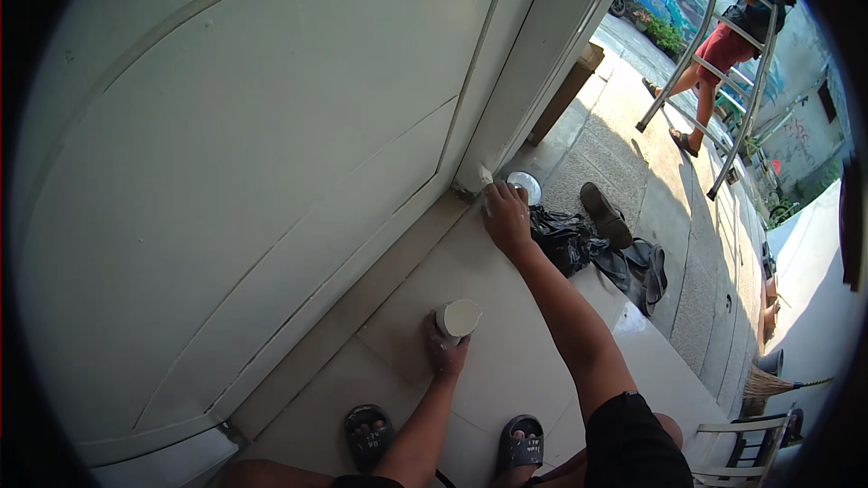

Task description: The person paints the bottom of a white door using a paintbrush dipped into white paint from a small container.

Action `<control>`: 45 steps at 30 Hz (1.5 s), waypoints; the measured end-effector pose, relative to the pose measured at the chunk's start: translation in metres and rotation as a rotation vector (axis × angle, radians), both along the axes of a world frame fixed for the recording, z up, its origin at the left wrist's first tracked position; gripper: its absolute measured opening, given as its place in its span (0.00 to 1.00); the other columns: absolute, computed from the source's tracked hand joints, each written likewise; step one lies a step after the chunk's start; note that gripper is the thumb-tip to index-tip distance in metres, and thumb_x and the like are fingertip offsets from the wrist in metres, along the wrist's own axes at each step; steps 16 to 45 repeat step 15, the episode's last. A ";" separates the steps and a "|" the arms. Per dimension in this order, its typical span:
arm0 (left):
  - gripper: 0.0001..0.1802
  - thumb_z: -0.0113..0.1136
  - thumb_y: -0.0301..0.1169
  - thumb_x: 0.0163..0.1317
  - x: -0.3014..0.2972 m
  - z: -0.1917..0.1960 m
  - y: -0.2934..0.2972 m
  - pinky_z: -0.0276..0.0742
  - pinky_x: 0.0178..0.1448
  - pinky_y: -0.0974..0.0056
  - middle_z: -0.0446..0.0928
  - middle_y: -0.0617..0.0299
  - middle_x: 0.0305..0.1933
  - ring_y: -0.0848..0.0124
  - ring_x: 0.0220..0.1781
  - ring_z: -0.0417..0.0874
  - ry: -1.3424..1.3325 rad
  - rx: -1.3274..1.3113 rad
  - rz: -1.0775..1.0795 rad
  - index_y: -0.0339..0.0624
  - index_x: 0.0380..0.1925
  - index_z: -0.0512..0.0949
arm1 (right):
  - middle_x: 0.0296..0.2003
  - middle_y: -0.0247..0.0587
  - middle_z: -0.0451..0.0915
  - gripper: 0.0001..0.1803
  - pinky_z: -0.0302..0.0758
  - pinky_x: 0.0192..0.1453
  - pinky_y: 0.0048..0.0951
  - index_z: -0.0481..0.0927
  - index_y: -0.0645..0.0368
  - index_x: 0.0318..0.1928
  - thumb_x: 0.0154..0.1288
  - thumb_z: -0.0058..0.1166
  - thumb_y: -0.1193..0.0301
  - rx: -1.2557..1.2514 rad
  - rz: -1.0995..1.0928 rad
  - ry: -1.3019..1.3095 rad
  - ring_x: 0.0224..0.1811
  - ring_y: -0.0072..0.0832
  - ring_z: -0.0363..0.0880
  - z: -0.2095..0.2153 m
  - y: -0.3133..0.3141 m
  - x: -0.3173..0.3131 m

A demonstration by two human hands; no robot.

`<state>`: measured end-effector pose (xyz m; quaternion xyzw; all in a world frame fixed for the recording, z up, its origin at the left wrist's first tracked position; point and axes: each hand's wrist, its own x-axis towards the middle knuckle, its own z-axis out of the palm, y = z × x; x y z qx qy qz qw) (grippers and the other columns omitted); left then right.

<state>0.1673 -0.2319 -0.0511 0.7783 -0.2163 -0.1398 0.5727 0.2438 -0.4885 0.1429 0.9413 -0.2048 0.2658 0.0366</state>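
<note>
My right hand (506, 217) reaches forward to the bottom corner of the white door frame (506, 117), its fingers pressed against a patch of white filler at the frame's foot; what the fingers hold is hidden. My left hand (445, 351) rests low on the tiled floor (506, 370) and grips a small round tub of white paste (457, 318), its open top facing up. A big white panelled door (244, 181) fills the left of the view. My feet in dark sandals (366, 434) stand at the lower edge.
A round metal lid (525, 186) lies by the frame. A black bag (562, 237) and dark sandals (608, 215) sit to the right. Farther off, another person stands on a metal ladder (737, 45). A broom (768, 383) and white chair (741, 452) are at lower right.
</note>
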 end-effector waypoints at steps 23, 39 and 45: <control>0.55 0.83 0.38 0.49 0.000 -0.021 0.005 0.68 0.77 0.47 0.69 0.37 0.69 0.43 0.73 0.71 -0.116 0.130 0.038 0.28 0.71 0.60 | 0.47 0.39 0.80 0.18 0.66 0.59 0.43 0.79 0.52 0.47 0.54 0.64 0.75 -0.011 -0.007 -0.034 0.53 0.38 0.79 0.005 0.003 0.029; 0.55 0.83 0.38 0.49 0.000 -0.021 0.005 0.68 0.77 0.47 0.69 0.37 0.69 0.43 0.73 0.71 -0.116 0.130 0.038 0.28 0.71 0.60 | 0.47 0.39 0.80 0.18 0.66 0.59 0.43 0.79 0.52 0.47 0.54 0.64 0.75 -0.011 -0.007 -0.034 0.53 0.38 0.79 0.005 0.003 0.029; 0.55 0.83 0.38 0.49 0.000 -0.021 0.005 0.68 0.77 0.47 0.69 0.37 0.69 0.43 0.73 0.71 -0.116 0.130 0.038 0.28 0.71 0.60 | 0.47 0.39 0.80 0.18 0.66 0.59 0.43 0.79 0.52 0.47 0.54 0.64 0.75 -0.011 -0.007 -0.034 0.53 0.38 0.79 0.005 0.003 0.029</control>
